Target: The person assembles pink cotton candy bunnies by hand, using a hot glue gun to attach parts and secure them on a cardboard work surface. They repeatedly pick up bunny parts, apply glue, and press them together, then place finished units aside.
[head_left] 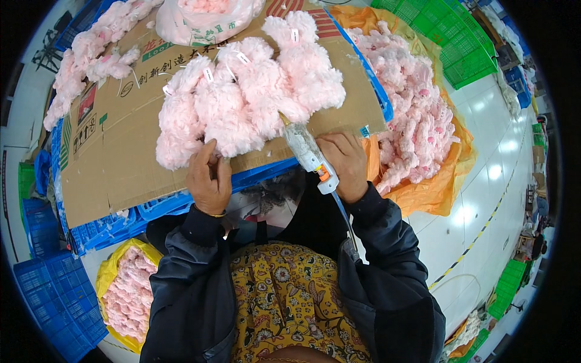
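My right hand is closed around a hot glue gun with a white and orange body and a blue cord trailing down toward my lap. Its nozzle points up and left, at the lower edge of a fluffy pink plush piece. Several such pieces with small white tags lie side by side across the cardboard. At the front edge of the row, my left hand has its thumb and forefinger apart, the fingertips against a plush piece. What lies beneath those fingertips is hidden.
Printed cardboard covers blue crates. More pink pieces lie far left, beside a stuffed plastic bag. An orange sack of pink plush stands right, a yellow sack lower left. A green crate is far right.
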The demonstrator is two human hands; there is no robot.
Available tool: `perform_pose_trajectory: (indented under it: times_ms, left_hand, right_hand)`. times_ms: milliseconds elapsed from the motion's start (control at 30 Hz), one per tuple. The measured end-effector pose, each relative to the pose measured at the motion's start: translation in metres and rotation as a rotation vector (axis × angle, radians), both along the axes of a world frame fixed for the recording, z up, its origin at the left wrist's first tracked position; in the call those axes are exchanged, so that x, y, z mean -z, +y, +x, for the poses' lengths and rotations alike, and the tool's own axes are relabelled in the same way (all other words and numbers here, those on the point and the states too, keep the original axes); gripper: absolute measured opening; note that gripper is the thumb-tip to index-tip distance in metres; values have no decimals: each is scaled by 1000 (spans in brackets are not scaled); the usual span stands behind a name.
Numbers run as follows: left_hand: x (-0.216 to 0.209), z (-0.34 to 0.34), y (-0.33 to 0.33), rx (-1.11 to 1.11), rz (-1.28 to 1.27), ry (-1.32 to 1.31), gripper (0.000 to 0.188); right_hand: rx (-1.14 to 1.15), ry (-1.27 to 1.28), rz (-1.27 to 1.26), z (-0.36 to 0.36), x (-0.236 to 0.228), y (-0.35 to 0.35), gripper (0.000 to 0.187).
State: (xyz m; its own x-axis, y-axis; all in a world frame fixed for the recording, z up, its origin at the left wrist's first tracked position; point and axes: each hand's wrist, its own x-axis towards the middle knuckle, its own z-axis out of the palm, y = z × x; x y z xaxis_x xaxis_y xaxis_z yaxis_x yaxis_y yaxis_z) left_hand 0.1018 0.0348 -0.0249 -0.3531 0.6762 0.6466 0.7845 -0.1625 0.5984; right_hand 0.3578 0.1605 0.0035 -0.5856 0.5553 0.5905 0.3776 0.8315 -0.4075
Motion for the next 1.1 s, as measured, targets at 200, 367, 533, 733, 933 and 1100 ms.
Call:
perform_pose_trajectory:
  times_ms: [200, 367, 533, 733, 933, 1100]
  left_hand:
    - [-2, 0, 1, -1, 8, 8, 42]
    - [0, -1, 1, 2, 10, 12, 42]
    - [-1, 0, 1, 13, 5, -21, 41]
    - [-6, 3, 1, 1, 2, 2, 40]
    - [1, 1, 0, -14, -14, -23, 37]
    - [1, 1, -3, -17, -54, -55, 38]
  right_hand:
    - [-5, -28, -3, 1, -5, 0, 30]
    - [10, -49, 2, 2, -8, -2, 29]
    - [15, -69, 18, 4, -4, -2, 27]
    - [23, -89, 29, 5, -5, -3, 25]
    - [-15, -81, 10, 13, -5, -5, 24]
    - [-15, 24, -13, 23, -3, -6, 30]
